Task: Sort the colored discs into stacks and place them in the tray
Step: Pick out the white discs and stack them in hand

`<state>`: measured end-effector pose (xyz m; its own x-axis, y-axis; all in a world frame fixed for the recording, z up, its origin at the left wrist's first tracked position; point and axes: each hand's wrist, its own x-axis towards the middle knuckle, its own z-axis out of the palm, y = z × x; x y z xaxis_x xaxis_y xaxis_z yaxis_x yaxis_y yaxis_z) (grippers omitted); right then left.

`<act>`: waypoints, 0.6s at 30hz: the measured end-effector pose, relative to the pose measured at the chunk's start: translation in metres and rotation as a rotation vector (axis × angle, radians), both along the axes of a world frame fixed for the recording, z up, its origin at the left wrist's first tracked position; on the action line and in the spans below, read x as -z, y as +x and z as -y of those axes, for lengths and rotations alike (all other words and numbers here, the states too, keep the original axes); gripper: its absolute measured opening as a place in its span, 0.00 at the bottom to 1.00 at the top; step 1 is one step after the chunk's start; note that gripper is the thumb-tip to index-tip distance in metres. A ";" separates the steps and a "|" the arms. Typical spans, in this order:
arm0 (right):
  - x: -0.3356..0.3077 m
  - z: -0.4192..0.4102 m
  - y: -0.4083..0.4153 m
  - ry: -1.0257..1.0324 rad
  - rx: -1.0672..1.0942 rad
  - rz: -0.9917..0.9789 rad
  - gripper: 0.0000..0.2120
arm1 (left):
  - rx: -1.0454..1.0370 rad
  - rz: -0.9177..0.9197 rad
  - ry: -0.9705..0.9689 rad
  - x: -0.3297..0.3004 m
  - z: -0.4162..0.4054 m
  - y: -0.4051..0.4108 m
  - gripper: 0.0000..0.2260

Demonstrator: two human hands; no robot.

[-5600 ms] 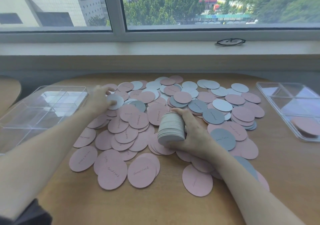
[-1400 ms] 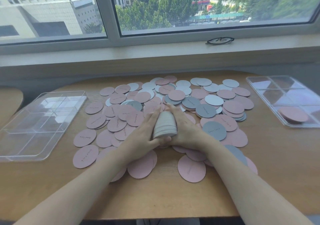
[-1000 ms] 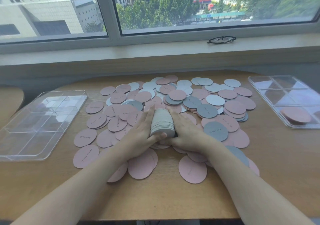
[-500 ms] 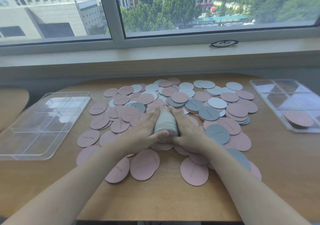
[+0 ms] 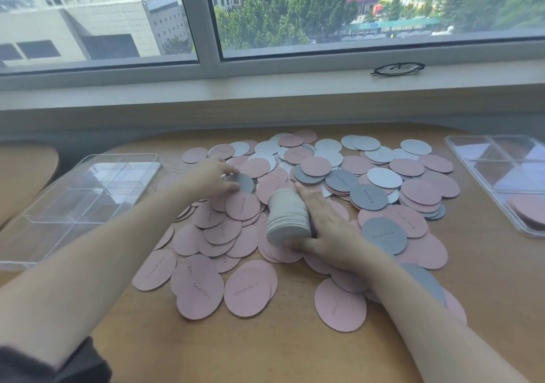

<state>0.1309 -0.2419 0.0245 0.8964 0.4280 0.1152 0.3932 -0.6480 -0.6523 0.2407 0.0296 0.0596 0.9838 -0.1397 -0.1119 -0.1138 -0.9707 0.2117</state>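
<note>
L hand [image 5: 213, 179] reaches fwd, fingers curled in a pinch; R hand [image 5: 327, 227] curled in sideways grip.

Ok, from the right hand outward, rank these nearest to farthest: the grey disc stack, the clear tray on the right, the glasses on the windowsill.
1. Grey disc stack: held in the right hand.
2. Clear tray: far right of the table.
3. Glasses: up on the windowsill.

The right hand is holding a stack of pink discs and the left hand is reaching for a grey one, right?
Not quite. In the head view, the stack under the right hand is pale grey, not pink. The pink discs lie loose on the table around it. The rest is right: the left hand is reaching for a grey disc.
</note>
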 end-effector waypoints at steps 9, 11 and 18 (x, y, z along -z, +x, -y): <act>-0.002 0.000 -0.001 -0.002 0.008 0.009 0.49 | 0.139 -0.037 -0.079 -0.007 -0.023 -0.026 0.30; -0.002 0.000 -0.001 0.001 0.013 0.013 0.49 | 0.133 -0.044 -0.100 -0.007 -0.028 -0.027 0.25; 0.000 0.001 0.001 -0.010 0.019 0.006 0.50 | 0.040 0.089 -0.159 -0.001 -0.025 -0.023 0.09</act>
<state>0.1315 -0.2427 0.0248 0.9038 0.4117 0.1167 0.3845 -0.6618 -0.6436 0.2178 0.0548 0.0610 0.9822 -0.1879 0.0015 -0.1765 -0.9202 0.3494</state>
